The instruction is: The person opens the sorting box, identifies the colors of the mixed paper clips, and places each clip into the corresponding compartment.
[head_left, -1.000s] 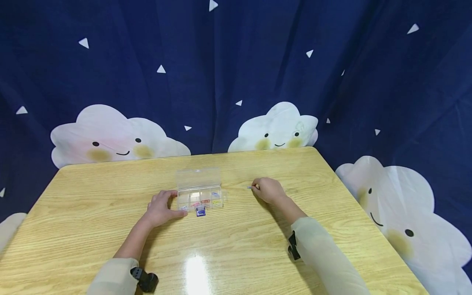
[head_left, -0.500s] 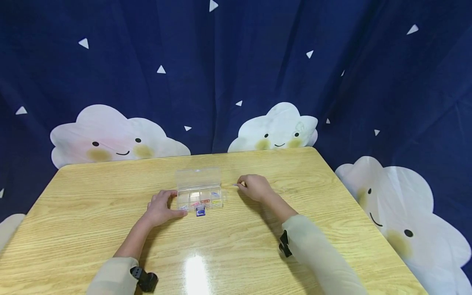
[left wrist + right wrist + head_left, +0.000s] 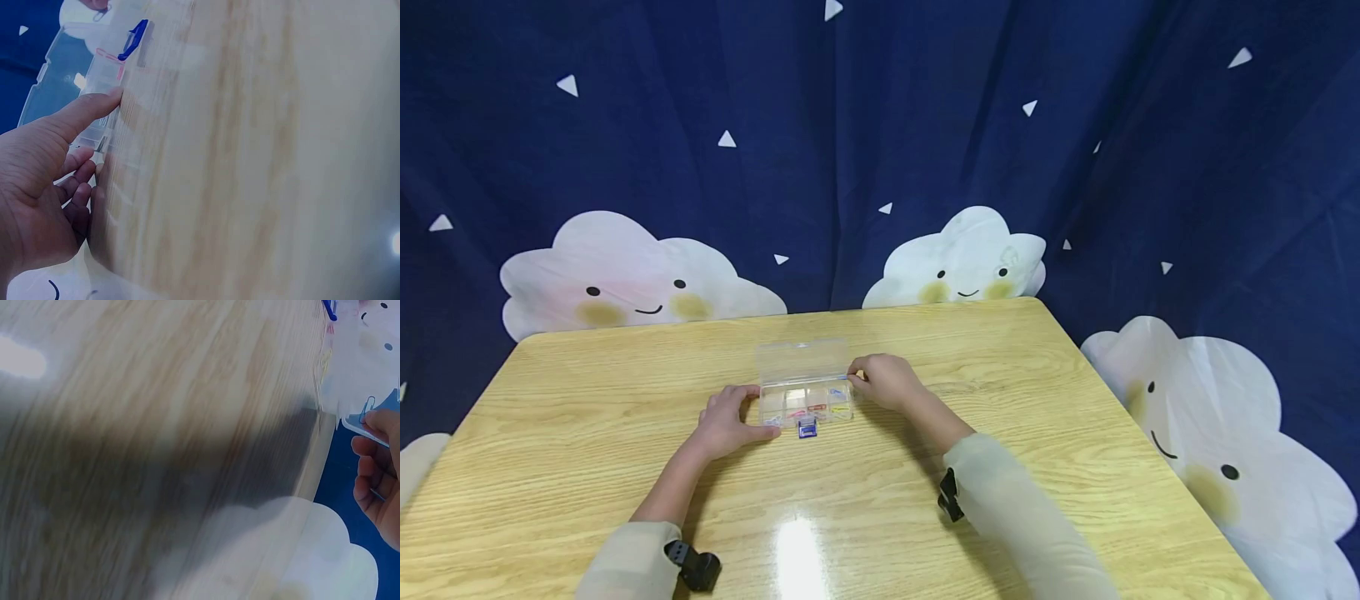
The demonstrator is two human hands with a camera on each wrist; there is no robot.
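Note:
A clear plastic compartment box (image 3: 772,402) sits on the table with its see-through lid (image 3: 801,361) raised at the back. A blue latch (image 3: 807,428) hangs at its front edge. Small coloured paper clips lie in several compartments, among them a red clip (image 3: 817,407) and a yellow clip (image 3: 840,409). At the box's left end, my left hand (image 3: 724,422) holds it, thumb at the front corner and forefinger at the back. My right hand (image 3: 887,381) pinches a light blue paper clip (image 3: 370,403) close over the box's back right corner.
The wooden table (image 3: 880,492) carries a bright glare spot near its front. Behind it hangs a dark blue curtain (image 3: 925,108) with smiling clouds and white triangles. A black wrist camera (image 3: 695,567) is strapped to the left sleeve, and another (image 3: 951,497) to the right sleeve.
My right hand has moved left across the table with the paper clip, from open table to the box's right end. The left hand and the box stay in place.

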